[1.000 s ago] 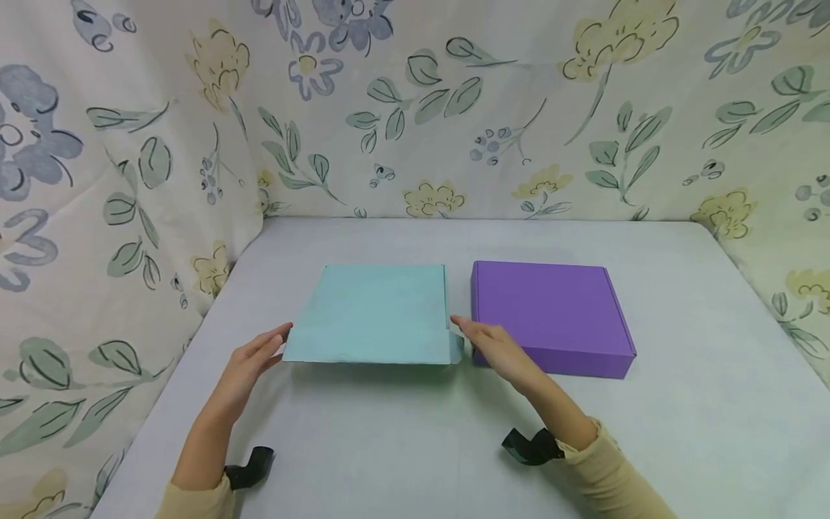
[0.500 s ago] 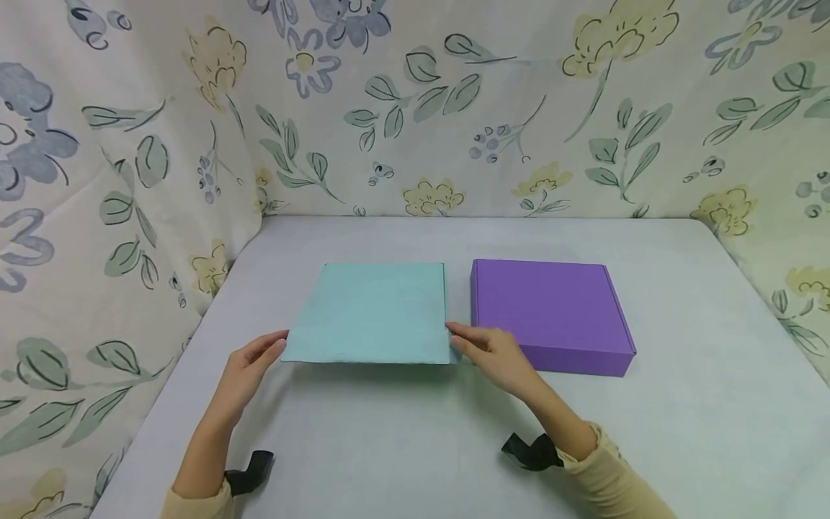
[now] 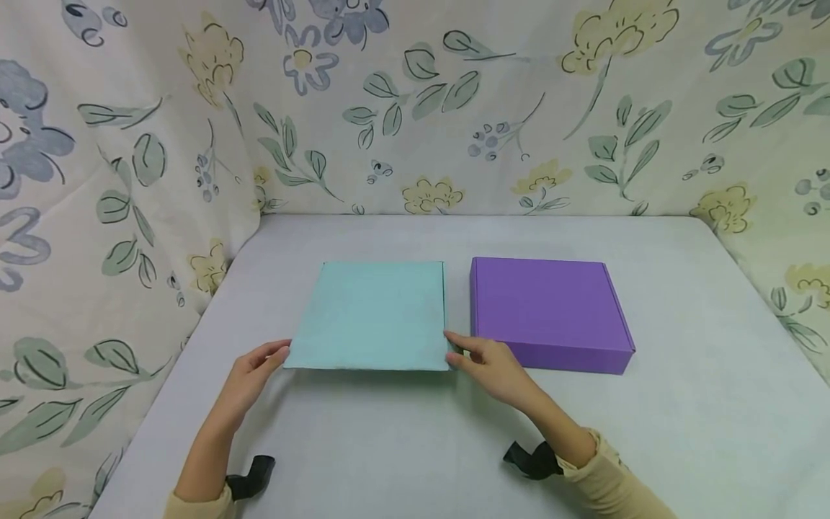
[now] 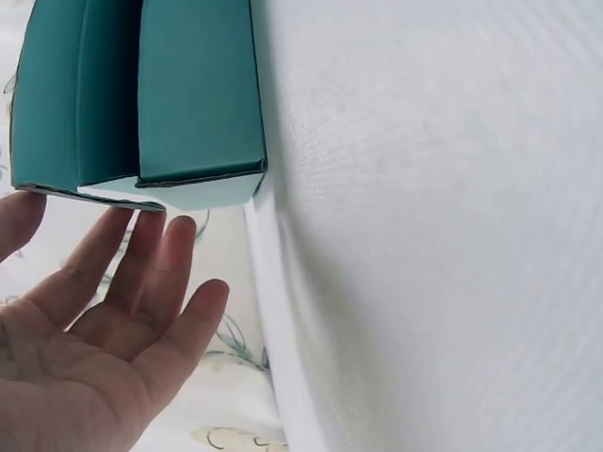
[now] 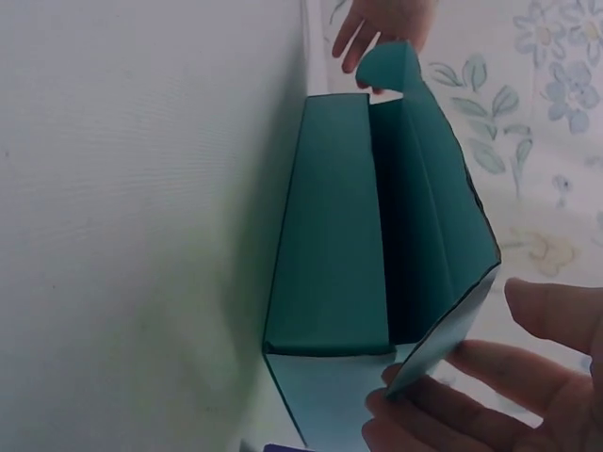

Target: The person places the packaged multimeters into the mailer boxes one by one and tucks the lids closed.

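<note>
A light teal cardboard box [image 3: 376,310] rests on the table, its lid partly raised at the front. In the right wrist view, a dark gap shows between its front wall [image 5: 330,235] and the lid's front flap [image 5: 438,198]. My left hand [image 3: 249,375] is at the lid's left front corner, its fingertips touching the side flap there. At the right front corner, fingers of my right hand [image 3: 496,367] press the right side flap [image 5: 448,330] from outside, with the thumb beside the lid's edge.
Close to the right of the teal box lies a closed purple box [image 3: 545,303]. White cloth covers the table [image 3: 389,461]. A floral curtain [image 3: 415,108] hangs behind and along the sides. Black straps [image 3: 253,477] show at both wrists.
Both hands have come in to touch the lid's sides. The right side flap, which stuck out before, is now pushed inward. The lid's front edge looks slightly lower.
</note>
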### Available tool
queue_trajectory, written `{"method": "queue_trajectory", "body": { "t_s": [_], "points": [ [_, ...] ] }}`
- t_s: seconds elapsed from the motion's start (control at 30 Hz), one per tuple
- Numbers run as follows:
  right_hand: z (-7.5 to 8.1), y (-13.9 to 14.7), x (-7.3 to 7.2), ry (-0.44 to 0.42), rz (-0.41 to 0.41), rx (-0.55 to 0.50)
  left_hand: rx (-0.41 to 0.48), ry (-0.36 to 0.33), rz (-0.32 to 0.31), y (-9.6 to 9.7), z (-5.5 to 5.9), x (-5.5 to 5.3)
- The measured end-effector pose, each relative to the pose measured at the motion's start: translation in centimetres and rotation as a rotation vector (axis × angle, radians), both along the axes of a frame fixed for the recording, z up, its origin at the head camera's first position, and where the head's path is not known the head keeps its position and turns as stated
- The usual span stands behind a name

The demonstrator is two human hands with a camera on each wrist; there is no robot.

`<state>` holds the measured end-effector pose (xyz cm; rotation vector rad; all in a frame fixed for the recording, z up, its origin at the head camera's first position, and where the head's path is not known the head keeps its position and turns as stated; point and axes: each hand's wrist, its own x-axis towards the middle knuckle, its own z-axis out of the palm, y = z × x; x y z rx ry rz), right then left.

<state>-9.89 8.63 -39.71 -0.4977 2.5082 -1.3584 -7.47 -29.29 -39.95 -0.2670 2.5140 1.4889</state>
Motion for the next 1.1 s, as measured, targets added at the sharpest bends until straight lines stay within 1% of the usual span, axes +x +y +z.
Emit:
{"method": "queue_trajectory", "body": {
  "t_s": [0.17, 0.33, 0.43, 0.5, 0.57, 0.67, 0.73, 0.77, 0.83, 0.97, 1.1],
  "points": [
    [-0.2, -0.1, 0.2, 0.022, -0.002, 0.002, -0.022, 0.005, -0.04, -0.1, -0.1, 0.1],
    [-0.6, -0.1, 0.3, 0.042, 0.01, 0.0, -0.062, 0.001, -0.107, -0.1, 0.1, 0.0],
    [-0.8, -0.1, 0.4, 0.058, 0.023, 0.013, -0.086, -0.006, -0.145, -0.1, 0.3, -0.1],
    [-0.9, -0.1, 0.4, 0.068, 0.018, 0.024, -0.093, -0.016, -0.169, 0.0, 0.4, -0.2],
    [-0.9, -0.2, 0.4, 0.093, -0.007, 0.038, -0.095, -0.026, -0.196, 0.0, 0.6, -0.4],
    [-0.9, -0.4, 0.4, 0.128, -0.077, 0.064, -0.093, -0.034, -0.243, 0.0, 0.8, -0.5],
    [-0.9, -0.6, 0.4, 0.133, -0.119, 0.083, -0.085, -0.034, -0.268, 0.0, 0.9, -0.6],
    [-1.0, -0.7, 0.4, 0.111, -0.133, 0.086, -0.082, -0.034, -0.274, -0.1, 0.9, -0.6],
    [-1.0, -0.8, 0.4, 0.059, -0.134, 0.086, -0.071, -0.039, -0.283, -0.1, 0.9, -0.6],
    [-1.0, -1.1, 0.4, -0.053, -0.102, 0.071, -0.035, -0.059, -0.281, -0.3, 0.9, -0.5],
    [-0.9, -1.3, 0.6, -0.095, -0.076, 0.057, -0.017, -0.04, -0.294, -0.4, 0.8, -0.5]
  ]
}}
